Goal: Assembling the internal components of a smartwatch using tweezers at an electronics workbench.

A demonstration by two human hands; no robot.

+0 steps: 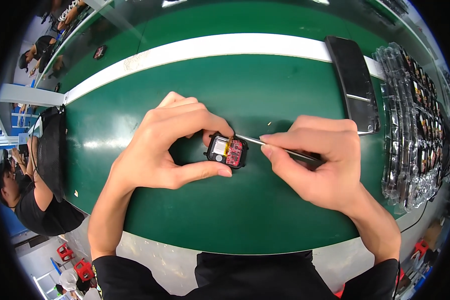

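My left hand (pixel 172 142) is closed around a small black watch-like case (pixel 208 159), gripping it by its edges between thumb and fingers. Inside the open case lie a silver battery cell (pixel 219 146) and a red circuit board (pixel 235 154), with a yellow strip between them. My right hand (pixel 317 162) pinches a pair of thin metal tweezers (pixel 252 140). Their tip reaches the case's upper right corner, beside my left fingertips. Whether the tip touches the case or a part in it is too small to tell.
The green tabletop (pixel 195 215) spreads under both hands, crossed at the back by a white bar (pixel 210 44). At right stand a black tray (pixel 352 75) and stacked clear plastic trays (pixel 410 130) of small parts. A black bin (pixel 52 150) and a co-worker (pixel 45 210) are at left.
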